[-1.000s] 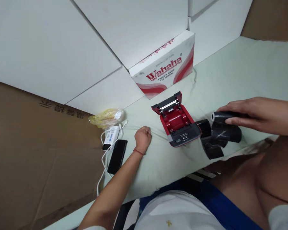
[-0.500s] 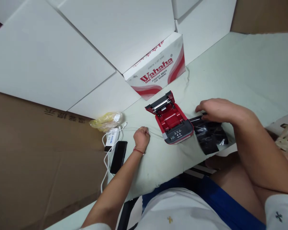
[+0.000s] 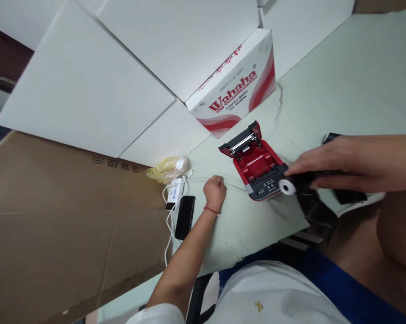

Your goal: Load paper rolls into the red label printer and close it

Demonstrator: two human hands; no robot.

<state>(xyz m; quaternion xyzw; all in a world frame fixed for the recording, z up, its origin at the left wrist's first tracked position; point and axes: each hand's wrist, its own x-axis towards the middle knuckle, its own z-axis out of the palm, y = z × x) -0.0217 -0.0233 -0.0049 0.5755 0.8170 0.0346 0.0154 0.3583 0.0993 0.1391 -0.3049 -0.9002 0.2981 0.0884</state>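
Note:
A small red and black label printer (image 3: pixel 257 164) lies on the table with its lid raised and its red paper bay bare. To its right, my right hand (image 3: pixel 327 164) grips a small roll (image 3: pixel 287 186) with a white end face and a hole in its core. A dark, shiny strip (image 3: pixel 319 213) hangs down beneath that hand; whether it belongs to the roll is unclear. My left hand (image 3: pixel 214 191) rests curled on the table, left of the printer. What its fingers enclose, if anything, is hidden.
A black phone (image 3: pixel 185 218), a white packet (image 3: pixel 174 191), a white cable (image 3: pixel 169 225) and a yellowish plastic bag (image 3: pixel 169 168) lie at the left. A Wahaha carton (image 3: pixel 235 90) stands behind the printer, against white panels (image 3: pixel 88 85). Dark shiny material (image 3: pixel 349 196) lies under my right arm.
My right hand has lifted from the dark material at the printer's right and now holds the roll beside the printer. My left hand stays in place. The view has shifted somewhat.

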